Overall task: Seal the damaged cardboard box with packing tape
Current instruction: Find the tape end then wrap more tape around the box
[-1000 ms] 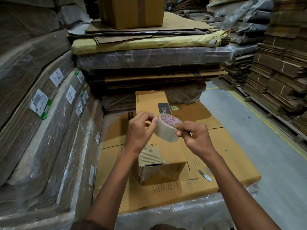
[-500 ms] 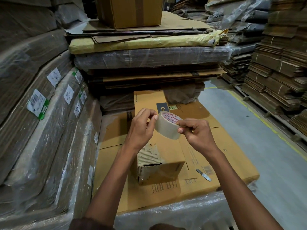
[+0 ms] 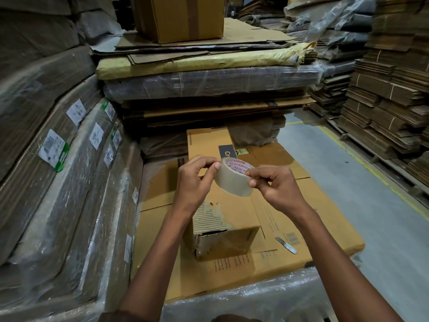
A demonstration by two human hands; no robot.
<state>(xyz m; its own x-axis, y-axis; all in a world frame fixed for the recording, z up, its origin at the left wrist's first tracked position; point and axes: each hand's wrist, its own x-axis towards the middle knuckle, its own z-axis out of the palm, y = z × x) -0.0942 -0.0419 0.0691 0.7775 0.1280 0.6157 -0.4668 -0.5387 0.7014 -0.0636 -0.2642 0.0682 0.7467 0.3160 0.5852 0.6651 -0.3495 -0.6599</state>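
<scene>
Hands meet above the damaged cardboard box (image 3: 234, 219), both closed on a roll of clear packing tape (image 3: 234, 180) held between them. The left hand (image 3: 196, 182) curls its fingers (image 3: 210, 162) over the roll's far rim, thumb pressed against the near side. The right hand (image 3: 276, 184) pinches the roll's other side, with its fingers (image 3: 253, 174) over the red-printed core label and the thumb against the tape's outer band. The roll hangs just above the box's top, not touching it.

The box stands on a stack of flattened cardboard sheets (image 3: 325, 228) that serves as the surface. Its near left corner is torn, with the corrugated ribbing bared and a dark gap along the top front edge. A small metal blade (image 3: 286, 245) lies on the sheets just to the right of the box, apart from it. Plastic-wrapped cardboard bundles (image 3: 69, 182) rise at the left, and grey warehouse floor (image 3: 371, 217) runs along the right.
</scene>
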